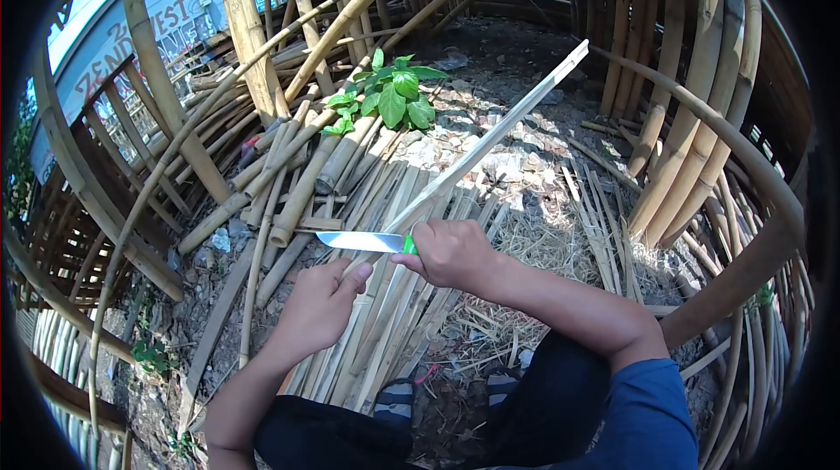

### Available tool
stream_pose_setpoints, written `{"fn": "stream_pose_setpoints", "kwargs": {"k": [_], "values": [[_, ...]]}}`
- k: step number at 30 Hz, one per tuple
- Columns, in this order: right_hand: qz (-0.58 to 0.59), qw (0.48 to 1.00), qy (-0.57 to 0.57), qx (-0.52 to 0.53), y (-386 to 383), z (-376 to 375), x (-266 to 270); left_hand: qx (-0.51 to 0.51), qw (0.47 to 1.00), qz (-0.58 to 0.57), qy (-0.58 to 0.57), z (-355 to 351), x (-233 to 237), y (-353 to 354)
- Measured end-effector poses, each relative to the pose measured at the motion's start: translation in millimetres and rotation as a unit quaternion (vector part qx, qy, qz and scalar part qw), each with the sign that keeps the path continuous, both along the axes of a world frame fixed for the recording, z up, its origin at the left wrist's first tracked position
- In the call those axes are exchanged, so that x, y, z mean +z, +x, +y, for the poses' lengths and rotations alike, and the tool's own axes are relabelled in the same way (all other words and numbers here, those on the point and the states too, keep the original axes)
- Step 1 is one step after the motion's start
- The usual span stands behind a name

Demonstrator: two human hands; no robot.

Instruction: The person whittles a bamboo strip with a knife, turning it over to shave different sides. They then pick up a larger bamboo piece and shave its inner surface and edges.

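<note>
My right hand (455,253) is wrapped round the green handle (409,245) of a knife. Its bright blade (360,242) points left, edge-on across the lower part of a long pale bamboo strip (499,130). The strip slants up and away to the right, its far end raised over the ground. Just below the blade, my left hand (319,305) is closed, thumb against the fingers, at the strip's near end. The part of the strip inside that hand is hidden. Under both hands lies a layer of split bamboo strips (385,339) on the ground.
Bamboo poles (302,168) lie stacked to the left, beside a leafy green plant (398,98). Upright bamboo posts (700,137) stand at the right, with a bent pole (700,108) crossing them. Straw-like shavings (547,251) cover the ground. My sandalled feet (398,402) are close by.
</note>
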State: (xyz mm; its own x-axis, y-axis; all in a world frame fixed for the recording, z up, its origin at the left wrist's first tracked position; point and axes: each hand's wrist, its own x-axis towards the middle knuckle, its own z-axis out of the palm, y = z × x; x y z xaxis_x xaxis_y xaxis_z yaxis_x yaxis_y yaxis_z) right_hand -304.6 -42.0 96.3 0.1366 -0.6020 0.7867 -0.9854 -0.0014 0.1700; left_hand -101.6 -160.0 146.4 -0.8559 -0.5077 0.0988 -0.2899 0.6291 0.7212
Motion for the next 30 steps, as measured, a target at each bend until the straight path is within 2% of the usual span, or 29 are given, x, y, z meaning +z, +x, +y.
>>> {"fn": "stream_pose_setpoints", "kwargs": {"k": [18, 30], "values": [[0.084, 0.995, -0.005, -0.043, -31, 11, 1, -0.014, 1.0, -0.011, 0.003, -8, -1, 5], [0.101, 0.992, 0.005, -0.073, -49, 24, -2, -0.02, 0.999, -0.029, -0.001, -7, 1, 12]]}}
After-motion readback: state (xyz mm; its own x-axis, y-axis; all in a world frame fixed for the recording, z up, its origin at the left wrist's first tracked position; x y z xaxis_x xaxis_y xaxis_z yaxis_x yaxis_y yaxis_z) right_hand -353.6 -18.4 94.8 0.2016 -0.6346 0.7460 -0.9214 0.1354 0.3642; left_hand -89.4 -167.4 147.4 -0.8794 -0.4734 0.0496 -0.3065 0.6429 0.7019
